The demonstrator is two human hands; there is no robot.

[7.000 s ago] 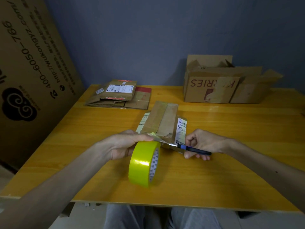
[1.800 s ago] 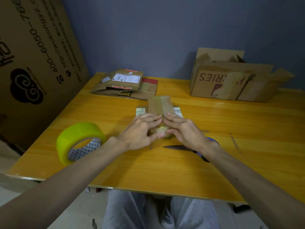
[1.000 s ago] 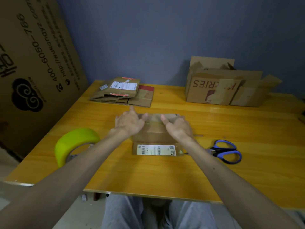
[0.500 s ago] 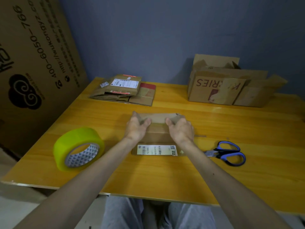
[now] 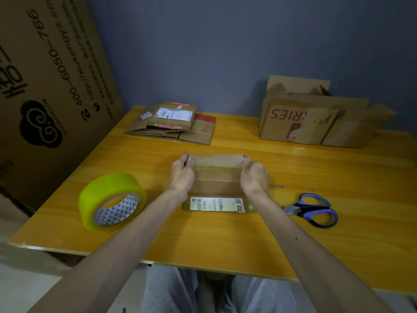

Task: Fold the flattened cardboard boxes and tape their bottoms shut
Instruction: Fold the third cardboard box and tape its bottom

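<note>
Yellow wooden table [image 5: 225, 240], with a small cardboard box [image 5: 216, 177] at its centre, held at both ends.
Left hand [image 5: 181, 175] and right hand [image 5: 253, 177] each curl their fingers round one end of the box. Squeezing unevenly would likely skew its thin walls or lift the taped seam, so the box could collapse flat.

Dim, even light; soft shadows; wide-angle edge distortion.

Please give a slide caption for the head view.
Left hand and right hand grip a small cardboard box; tape roll and scissors lie beside.
</note>
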